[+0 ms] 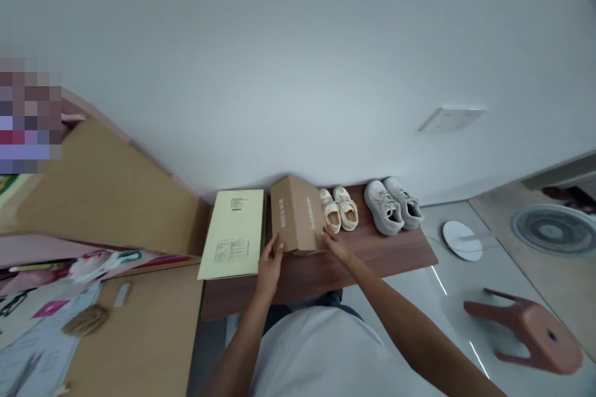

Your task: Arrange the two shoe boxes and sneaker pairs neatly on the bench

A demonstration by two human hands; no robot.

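A brown cardboard shoebox [303, 211] with white lettering is between my two hands on the dark wooden bench, tilted with an edge toward the wall. My left hand [270, 255] grips its near left corner, thumb and fingers on the cardboard. At the near right corner, my right hand [334, 243] holds it with bent fingers. Left of it lies a pale green shoebox [239, 223] with printed labels. Small cream shoes [345, 208] stand just right of the brown box, close to my right hand. Farther right is a pair of larger light grey sneakers [385, 209].
The wooden bench [382, 254] runs along a white wall [298, 74]. A desk [149, 329] with papers and small items is at the left. On the right floor are a pinkish-brown stool [535, 329], a fan [554, 229] and a round white base [462, 240].
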